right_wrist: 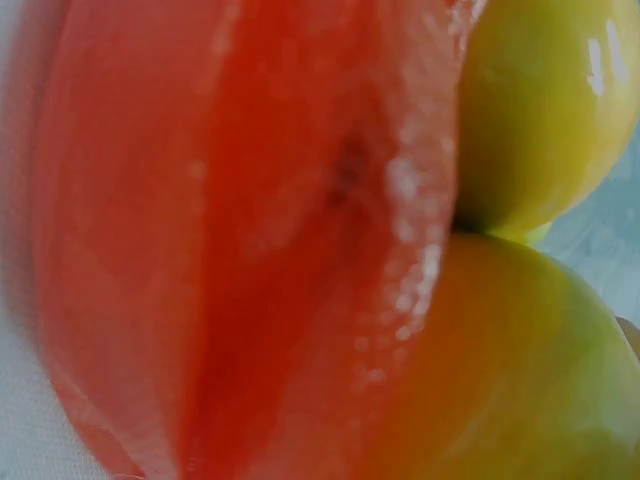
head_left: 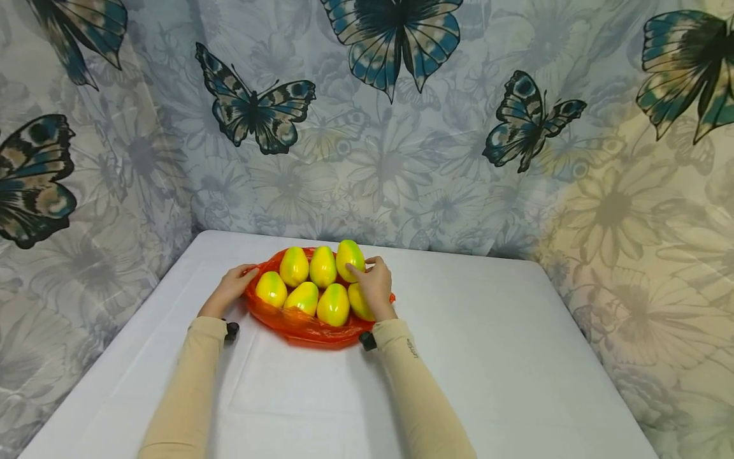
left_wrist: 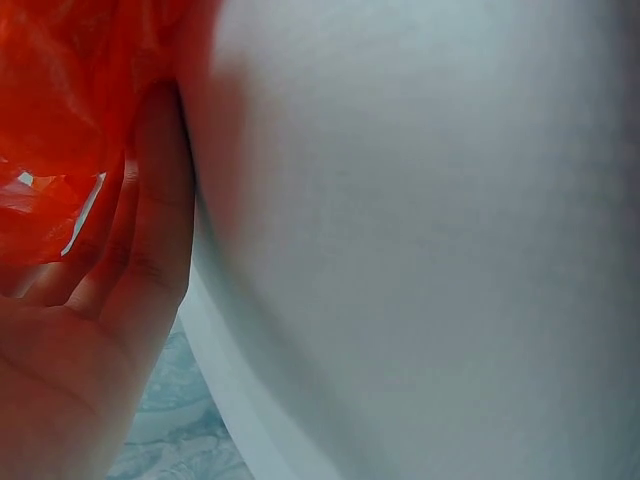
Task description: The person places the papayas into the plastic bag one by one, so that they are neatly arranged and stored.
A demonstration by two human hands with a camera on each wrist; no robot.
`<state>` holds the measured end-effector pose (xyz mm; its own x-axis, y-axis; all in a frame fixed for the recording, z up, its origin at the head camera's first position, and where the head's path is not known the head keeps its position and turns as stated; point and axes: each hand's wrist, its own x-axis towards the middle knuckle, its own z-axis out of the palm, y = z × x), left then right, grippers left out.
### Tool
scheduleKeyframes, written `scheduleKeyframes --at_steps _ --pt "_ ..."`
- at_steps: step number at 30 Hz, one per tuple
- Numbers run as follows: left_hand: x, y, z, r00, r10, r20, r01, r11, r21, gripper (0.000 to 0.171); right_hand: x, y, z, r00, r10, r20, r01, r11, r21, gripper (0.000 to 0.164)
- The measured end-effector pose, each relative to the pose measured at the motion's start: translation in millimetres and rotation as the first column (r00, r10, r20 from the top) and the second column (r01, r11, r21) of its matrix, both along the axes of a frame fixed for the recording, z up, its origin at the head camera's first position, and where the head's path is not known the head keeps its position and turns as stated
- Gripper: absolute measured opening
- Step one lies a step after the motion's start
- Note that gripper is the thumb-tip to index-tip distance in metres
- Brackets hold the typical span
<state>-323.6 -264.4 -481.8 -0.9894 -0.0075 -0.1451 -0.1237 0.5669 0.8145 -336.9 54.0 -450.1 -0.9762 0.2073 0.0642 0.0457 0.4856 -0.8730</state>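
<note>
A red plastic bag [head_left: 298, 335] lies spread wide on the white table, holding several glossy yellow-green mangoes [head_left: 301, 298] in two rows. At the bag's left rim, my left hand [head_left: 232, 288] holds the thin plastic; the left wrist view shows its long fingers [left_wrist: 160, 200] against the red film. My right hand [head_left: 375, 287] grips the back-right mango [head_left: 348, 258], thumb on its near side and fingers around its far right side. That mango sits higher than its neighbours. Below the same hand another mango [head_left: 359, 303] is partly covered. Red film and two mangoes [right_wrist: 520, 350] fill the right wrist view.
The white table [head_left: 487, 357] runs back to a fabric backdrop [head_left: 390, 172] printed with flowers and butterflies, which also hangs along both sides. Small dark wrist cameras [head_left: 367, 341] sit at both cuffs, the right one close to the bag's front edge.
</note>
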Motion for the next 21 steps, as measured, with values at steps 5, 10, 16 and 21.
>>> scheduleKeyframes --at_steps 5,10,16,21 --pt "0.5 1.5 -0.5 1.000 -0.014 -0.011 0.014 1.000 -0.012 0.061 2.0 1.8 -0.3 1.000 -0.002 0.031 0.001 0.999 0.037 0.055" --pt "7.7 -3.3 1.8 1.000 -0.010 -0.006 0.010 1.000 -0.023 0.061 2.0 -3.0 0.7 0.999 0.029 0.031 -0.030 0.999 0.044 0.054" --pt "19.2 -12.8 1.5 1.000 0.011 0.002 -0.011 0.999 -0.031 0.062 0.9 -11.4 0.6 0.995 0.096 0.039 -0.100 0.989 0.113 0.059" --pt "23.1 -14.3 2.1 1.000 0.020 0.005 -0.020 0.999 -0.028 0.063 1.3 -11.1 5.1 0.994 0.092 0.055 -0.100 0.981 0.169 0.059"
